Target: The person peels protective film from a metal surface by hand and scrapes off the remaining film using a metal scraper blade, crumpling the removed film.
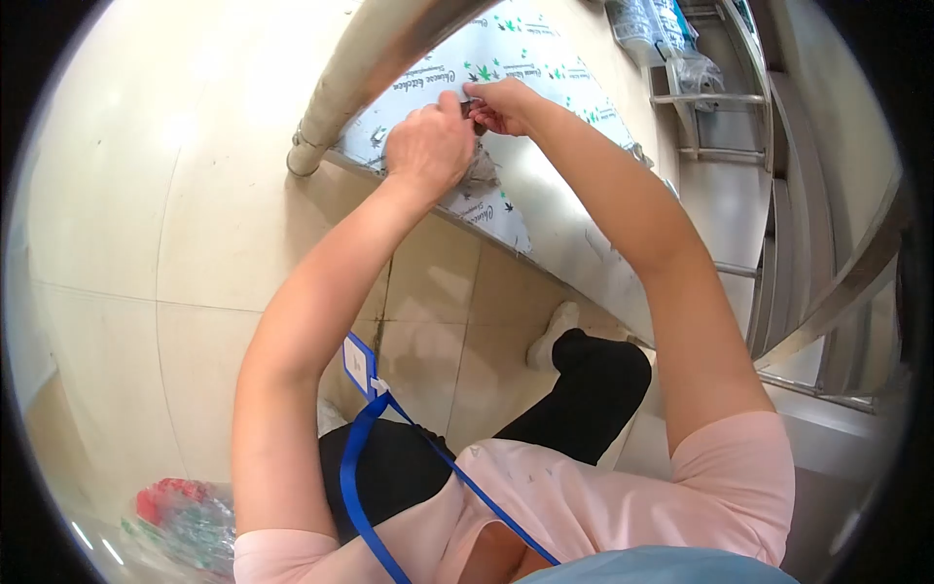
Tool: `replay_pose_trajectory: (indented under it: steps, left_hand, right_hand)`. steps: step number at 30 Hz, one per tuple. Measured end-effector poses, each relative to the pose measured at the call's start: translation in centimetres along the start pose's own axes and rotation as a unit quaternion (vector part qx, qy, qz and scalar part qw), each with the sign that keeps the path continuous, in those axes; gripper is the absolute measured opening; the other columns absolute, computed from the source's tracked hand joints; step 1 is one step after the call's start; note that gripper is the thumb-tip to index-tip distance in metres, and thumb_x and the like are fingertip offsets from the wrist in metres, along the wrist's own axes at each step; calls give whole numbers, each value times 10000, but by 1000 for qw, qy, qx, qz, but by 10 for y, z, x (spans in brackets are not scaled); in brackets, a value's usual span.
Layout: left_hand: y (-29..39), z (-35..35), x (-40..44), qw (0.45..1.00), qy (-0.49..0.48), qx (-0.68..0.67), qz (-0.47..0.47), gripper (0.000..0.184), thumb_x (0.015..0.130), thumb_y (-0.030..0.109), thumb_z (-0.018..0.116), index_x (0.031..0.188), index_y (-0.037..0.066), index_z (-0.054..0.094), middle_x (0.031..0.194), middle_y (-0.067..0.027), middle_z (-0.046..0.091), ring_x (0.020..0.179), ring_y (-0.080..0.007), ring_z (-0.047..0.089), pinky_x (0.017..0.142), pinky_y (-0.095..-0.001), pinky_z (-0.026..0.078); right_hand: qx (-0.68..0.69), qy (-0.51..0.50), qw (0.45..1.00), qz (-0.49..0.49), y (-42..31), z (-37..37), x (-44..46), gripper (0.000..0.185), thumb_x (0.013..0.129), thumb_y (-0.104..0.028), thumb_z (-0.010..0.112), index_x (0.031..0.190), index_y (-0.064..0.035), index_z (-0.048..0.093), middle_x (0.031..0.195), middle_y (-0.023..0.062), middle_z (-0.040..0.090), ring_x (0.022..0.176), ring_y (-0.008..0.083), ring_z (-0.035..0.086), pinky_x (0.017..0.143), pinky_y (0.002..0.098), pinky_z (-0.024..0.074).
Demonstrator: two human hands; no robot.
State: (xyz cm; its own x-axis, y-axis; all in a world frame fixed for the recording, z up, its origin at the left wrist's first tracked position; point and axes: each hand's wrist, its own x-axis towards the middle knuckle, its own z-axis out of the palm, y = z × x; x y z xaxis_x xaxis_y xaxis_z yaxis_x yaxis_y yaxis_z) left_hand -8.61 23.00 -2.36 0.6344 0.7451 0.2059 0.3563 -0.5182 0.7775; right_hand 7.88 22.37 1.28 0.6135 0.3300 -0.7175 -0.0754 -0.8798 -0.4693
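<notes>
A steel shelf (pixel 574 229) lies in front of me, partly covered by a white printed film (pixel 516 58) with green leaves and the words "Chinese kitchen". My left hand (pixel 428 146) rests low over the film with its fingers curled in. Just to its right, my right hand (pixel 506 105) is closed, thumb and fingers pinched together. A small dark piece (pixel 470 112) shows between the two hands; its kind cannot be made out. Beside my left hand is a crumpled greyish scrap (pixel 482 170). Bare metal shows where the film ends.
A round metal post (pixel 336 88) rises at the shelf's left corner. Steel rack frames (pixel 715 156) stand on the right, with plastic-wrapped items (pixel 647 29) above. A clear bag with red and green contents (pixel 185 521) lies on the tiled floor. A blue lanyard (pixel 360 467) hangs from my neck.
</notes>
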Motion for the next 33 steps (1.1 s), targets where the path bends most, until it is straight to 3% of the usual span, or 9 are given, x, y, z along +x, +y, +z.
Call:
replay_pose_trajectory:
  steps: [3, 6, 13, 15, 19, 23, 27, 30, 33]
  left_hand:
    - [11, -2, 22, 995, -86, 17, -37, 357, 833, 313, 516, 981, -7, 455, 763, -173, 636, 731, -350, 632, 614, -442, 495]
    - [20, -1, 33, 988, -151, 28, -35, 329, 826, 269, 513, 987, -12, 455, 756, -170, 641, 726, -353, 633, 614, -437, 495]
    - [7, -3, 10, 995, -92, -23, 32, 212, 778, 104, 505, 953, 1, 444, 691, -207, 608, 690, -402, 603, 613, -481, 470]
    - [9, -11, -5, 996, -69, -50, 17, 192, 765, 75, 515, 930, 8, 444, 682, -212, 597, 678, -415, 589, 610, -489, 459]
    - [1, -14, -29, 996, 7, -64, 61, 81, 805, 40, 460, 879, 10, 448, 733, -166, 593, 680, -357, 589, 588, -440, 480]
    - [-3, -9, -22, 979, 138, -115, 93, 64, 785, 6, 463, 848, 15, 461, 754, -152, 580, 707, -339, 558, 629, -435, 466]
    - [-15, -5, 1, 967, 207, -65, 137, 96, 728, 10, 503, 822, 25, 506, 782, -122, 574, 814, -304, 550, 706, -417, 445]
    - [-12, -8, -8, 966, 215, -37, 140, 129, 701, 14, 513, 824, 42, 541, 777, -112, 565, 844, -282, 549, 716, -397, 440]
    - [-9, -12, -10, 986, 126, -25, 102, 167, 696, 21, 520, 853, 66, 556, 788, -107, 567, 840, -273, 555, 724, -376, 441]
  right_hand:
    - [139, 9, 990, -12, 10, 4, 12, 184, 803, -140, 640, 783, 22, 556, 672, 77, 558, 588, 154, 560, 468, 284, 475]
    - [122, 79, 981, -126, 25, 9, 14, 101, 782, -52, 589, 736, 27, 546, 666, 90, 561, 598, 167, 561, 474, 305, 469]
    - [252, 16, 958, -135, 30, 13, -10, 104, 769, -46, 565, 673, -12, 542, 601, 75, 558, 454, 127, 485, 408, 250, 391]
    - [233, 53, 957, -163, 32, 14, -12, 116, 776, -65, 568, 674, -19, 538, 581, 62, 547, 449, 112, 474, 397, 236, 373]
    - [218, 62, 956, -185, 32, 14, -15, 172, 796, -121, 595, 674, -16, 535, 584, 65, 551, 439, 113, 465, 377, 236, 364]
    - [185, 78, 978, -57, 17, 16, -30, 242, 821, -233, 648, 700, -41, 561, 610, 30, 553, 458, 91, 477, 394, 210, 416]
    - [149, 86, 983, -67, 7, 23, -23, 161, 782, -84, 674, 731, 38, 582, 614, 93, 574, 468, 142, 508, 381, 259, 405]
    - [184, 87, 977, -69, 1, 24, -13, 144, 785, -71, 657, 715, 27, 579, 622, 85, 578, 475, 129, 506, 392, 249, 398]
    - [120, 71, 983, -115, -2, 21, -10, 125, 782, -71, 644, 740, 24, 575, 636, 77, 585, 494, 118, 510, 424, 233, 398]
